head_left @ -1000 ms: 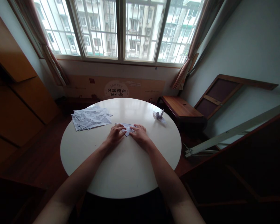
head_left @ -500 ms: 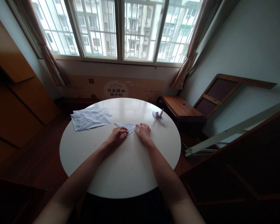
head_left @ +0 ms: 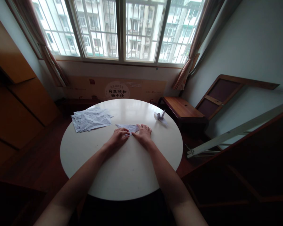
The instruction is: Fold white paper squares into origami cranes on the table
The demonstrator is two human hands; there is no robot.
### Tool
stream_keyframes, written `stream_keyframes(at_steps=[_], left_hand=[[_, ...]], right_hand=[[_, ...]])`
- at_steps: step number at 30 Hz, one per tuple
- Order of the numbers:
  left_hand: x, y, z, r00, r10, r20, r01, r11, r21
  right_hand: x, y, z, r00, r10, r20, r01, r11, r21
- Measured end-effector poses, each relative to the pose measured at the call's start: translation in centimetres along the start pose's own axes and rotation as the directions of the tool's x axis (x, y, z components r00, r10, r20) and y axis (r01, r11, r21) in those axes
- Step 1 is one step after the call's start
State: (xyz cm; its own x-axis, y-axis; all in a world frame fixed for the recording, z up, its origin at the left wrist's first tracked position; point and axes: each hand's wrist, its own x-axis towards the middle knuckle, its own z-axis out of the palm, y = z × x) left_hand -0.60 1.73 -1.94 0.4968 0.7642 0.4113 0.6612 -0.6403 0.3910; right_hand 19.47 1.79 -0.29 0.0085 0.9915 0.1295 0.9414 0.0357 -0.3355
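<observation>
A pale folded sheet of paper [head_left: 129, 128], roughly triangular, lies flat on the white round table [head_left: 122, 175]. At its near left edge my left hand [head_left: 118, 137] is closed on it, thumb and fingertips together at the paper. My right hand [head_left: 143, 133] grips the right side, the thumb at the near corner and the curled fingers over the far right end, which they partly hide. To the right stands a folded paper crane [head_left: 160, 116], apart from both hands. A stack of creased paper sheets [head_left: 91, 120] rests on the left.
Behind the table a low wooden bench [head_left: 184, 106] stands at the right, near a leaning wooden frame [head_left: 214, 97]. Cabinets [head_left: 25, 103] line the left side. A barred window [head_left: 141, 31] with curtains is ahead.
My right thumb has moved left and toward me along the paper's near edge, closer to my left fingertips. My left hand and the paper have stayed nearly in place.
</observation>
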Motion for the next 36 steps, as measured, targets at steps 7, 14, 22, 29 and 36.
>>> stream_keyframes(at_steps=[7, 14, 22, 29, 36], left_hand=[[-0.01, -0.14, 0.17, 1.000, 0.000, -0.001, 0.000, 1.000, 0.002], [-0.02, -0.39, 0.42, 1.000, -0.004, -0.001, 0.004, 1.000, 0.001], [-0.05, -0.05, 0.03, 1.000, -0.014, 0.011, 0.014, 1.000, -0.008], [0.00, 0.02, 0.04, 1.000, -0.015, 0.011, 0.015, 1.000, -0.012], [0.04, 0.52, -0.34, 1.000, -0.009, 0.014, 0.009, 1.000, -0.020]], right_hand=[[0.15, 0.11, 0.02, 0.994, 0.107, -0.039, -0.107, 0.994, 0.000], [0.21, 0.22, -0.36, 0.988, 0.143, -0.066, -0.140, 0.989, 0.040], [0.54, 0.43, -0.03, 0.987, 0.145, -0.069, -0.142, 0.989, 0.035], [0.36, 0.34, 0.12, 0.986, 0.139, -0.094, -0.135, 0.990, 0.046], [0.55, 0.90, -0.30, 0.974, 0.179, -0.141, -0.172, 0.983, 0.064]])
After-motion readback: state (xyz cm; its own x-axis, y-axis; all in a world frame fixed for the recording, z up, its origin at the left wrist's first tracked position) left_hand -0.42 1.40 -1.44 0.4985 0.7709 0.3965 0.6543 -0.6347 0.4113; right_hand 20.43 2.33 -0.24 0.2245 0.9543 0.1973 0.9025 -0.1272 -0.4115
